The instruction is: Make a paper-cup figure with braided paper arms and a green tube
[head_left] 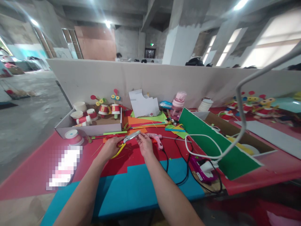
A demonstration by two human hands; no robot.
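Note:
My left hand (pixel 111 147) is closed round a pair of pliers (pixel 131 137) with a silver metal head and yellow handles, one handle pointing down toward me. The head points right, toward my right hand (pixel 145 143). My right fingers are pinched together at the tip of the pliers; whatever they hold is too small to make out. Just right of this hand a pink glue gun (pixel 158 140) lies on the red table cover (pixel 136 160). Coloured paper sheets (pixel 141 121) lie behind both hands.
On the left, an open box (pixel 89 128) holds paper cups and cup figures; a cup (pixel 74 137) stands before it. A green-sided box (pixel 211 144), white cable (pixel 242 110) and purple power strip (pixel 203 169) are on the right. A blue board (pixel 127 194) lines the front edge.

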